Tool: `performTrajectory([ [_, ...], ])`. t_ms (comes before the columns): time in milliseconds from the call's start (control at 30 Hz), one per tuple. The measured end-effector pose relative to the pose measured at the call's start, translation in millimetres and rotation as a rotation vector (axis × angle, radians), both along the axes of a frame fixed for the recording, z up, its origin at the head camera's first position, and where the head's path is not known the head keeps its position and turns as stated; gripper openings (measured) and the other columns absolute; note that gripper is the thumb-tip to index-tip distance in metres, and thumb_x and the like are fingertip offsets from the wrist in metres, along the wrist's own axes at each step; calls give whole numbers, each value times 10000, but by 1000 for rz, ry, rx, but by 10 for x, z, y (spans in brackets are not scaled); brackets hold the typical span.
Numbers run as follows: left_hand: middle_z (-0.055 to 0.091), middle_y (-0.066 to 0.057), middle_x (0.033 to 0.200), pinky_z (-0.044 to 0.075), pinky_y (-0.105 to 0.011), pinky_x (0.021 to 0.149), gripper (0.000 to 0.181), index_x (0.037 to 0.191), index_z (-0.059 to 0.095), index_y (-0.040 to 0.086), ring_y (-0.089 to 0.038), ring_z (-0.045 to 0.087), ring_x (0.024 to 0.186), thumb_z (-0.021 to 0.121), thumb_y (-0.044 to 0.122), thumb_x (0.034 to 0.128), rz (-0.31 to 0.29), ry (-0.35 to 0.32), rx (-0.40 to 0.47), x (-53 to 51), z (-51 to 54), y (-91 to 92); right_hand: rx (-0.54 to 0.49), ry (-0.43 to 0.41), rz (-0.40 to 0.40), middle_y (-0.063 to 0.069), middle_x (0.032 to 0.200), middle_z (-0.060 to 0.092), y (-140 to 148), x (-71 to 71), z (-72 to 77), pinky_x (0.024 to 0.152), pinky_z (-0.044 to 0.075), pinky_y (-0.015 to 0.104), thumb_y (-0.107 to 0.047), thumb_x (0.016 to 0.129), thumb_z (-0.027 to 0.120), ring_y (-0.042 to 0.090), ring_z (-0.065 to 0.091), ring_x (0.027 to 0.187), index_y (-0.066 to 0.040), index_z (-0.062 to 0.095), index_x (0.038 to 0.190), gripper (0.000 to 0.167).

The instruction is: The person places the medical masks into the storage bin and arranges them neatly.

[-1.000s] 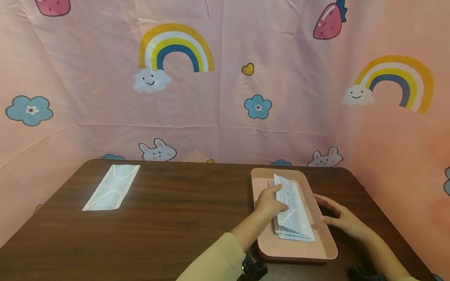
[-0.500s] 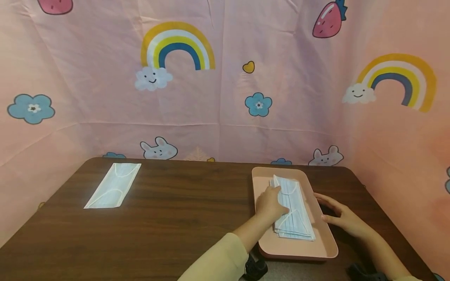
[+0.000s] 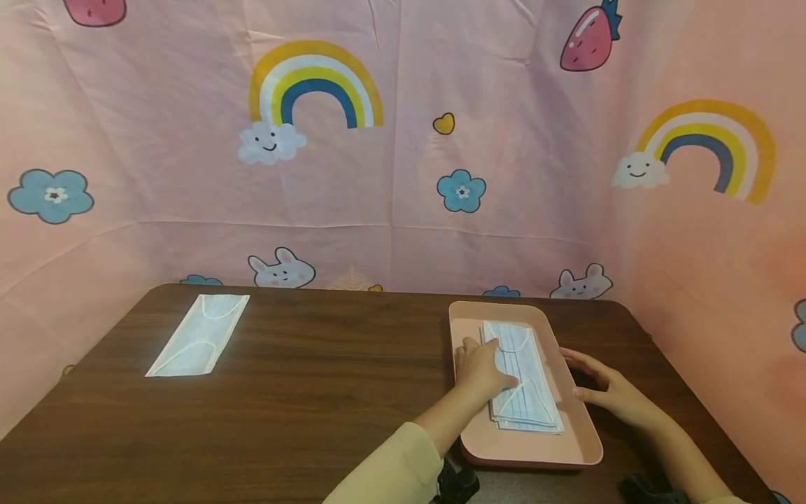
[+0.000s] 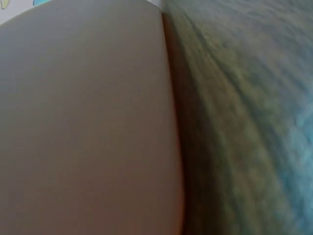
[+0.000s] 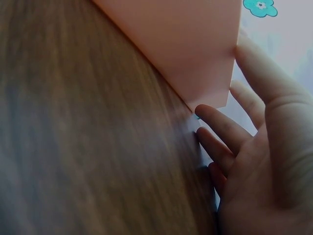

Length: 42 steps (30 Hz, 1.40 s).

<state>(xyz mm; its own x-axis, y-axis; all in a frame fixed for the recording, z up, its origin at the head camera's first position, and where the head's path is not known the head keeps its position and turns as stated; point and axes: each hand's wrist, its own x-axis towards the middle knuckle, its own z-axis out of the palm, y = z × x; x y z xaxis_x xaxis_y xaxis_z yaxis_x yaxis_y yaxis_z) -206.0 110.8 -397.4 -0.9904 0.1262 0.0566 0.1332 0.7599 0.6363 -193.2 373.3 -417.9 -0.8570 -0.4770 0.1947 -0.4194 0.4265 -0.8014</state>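
Note:
A pink tray stands on the right side of the table and holds a small stack of pale blue face masks with white ear loops. The top mask lies flat. My left hand is over the tray at the stack's left edge, thumb and index finger touching the masks, its other fingers apart and partly hidden. My right hand rests against the tray's right side with relaxed fingers; in the right wrist view its thumb touches the rim. The left wrist view shows the tray's outer wall, without the hand.
Another face mask lies flat by itself at the table's far left. The dark wooden table extends between it and the tray. A pink patterned cloth hangs behind the table and on both sides.
The top mask, its left edge raised a second ago, has settled flat on the stack. My left fingers have loosened and shifted slightly left. My right hand stays against the tray.

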Motion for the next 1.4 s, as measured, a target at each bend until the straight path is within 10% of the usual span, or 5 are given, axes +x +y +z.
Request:
performTrajectory([
  [333, 425, -75, 977, 361, -315, 796, 725, 1336, 577, 132, -205, 374, 839, 835, 394, 711, -19, 91, 11, 20, 71, -36, -12, -1, 23, 295, 1369, 424, 12, -9, -6, 890, 435, 243, 36, 882, 592, 6, 438, 1204, -9, 355, 1452, 619],
  [800, 516, -117, 1340, 413, -467, 966, 672, 1390, 506, 85, -318, 454, 1231, 766, 318, 816, -304, 123, 211, 103, 479, -568, -10, 7, 16, 283, 1360, 441, 0, -21, -14, 891, 434, 242, 31, 883, 600, 9, 448, 1196, -22, 369, 1450, 615],
  [967, 558, -66, 1272, 467, -411, 858, 660, 1397, 498, 111, -236, 535, 1096, 765, 291, 821, -365, 172, 266, 134, 582, -788, 7, 22, 7, 253, 1379, 441, 1, -7, -28, 912, 404, 227, 22, 879, 609, 3, 434, 1211, -44, 379, 1452, 621],
  [1400, 550, -16, 1157, 460, -425, 883, 635, 1427, 460, 176, -213, 530, 1072, 729, 282, 862, -369, 195, 322, 197, 635, -1341, -25, 20, 21, 277, 1377, 428, -10, 2, -66, 895, 430, 250, 34, 881, 596, 15, 444, 1206, -22, 365, 1453, 620],
])
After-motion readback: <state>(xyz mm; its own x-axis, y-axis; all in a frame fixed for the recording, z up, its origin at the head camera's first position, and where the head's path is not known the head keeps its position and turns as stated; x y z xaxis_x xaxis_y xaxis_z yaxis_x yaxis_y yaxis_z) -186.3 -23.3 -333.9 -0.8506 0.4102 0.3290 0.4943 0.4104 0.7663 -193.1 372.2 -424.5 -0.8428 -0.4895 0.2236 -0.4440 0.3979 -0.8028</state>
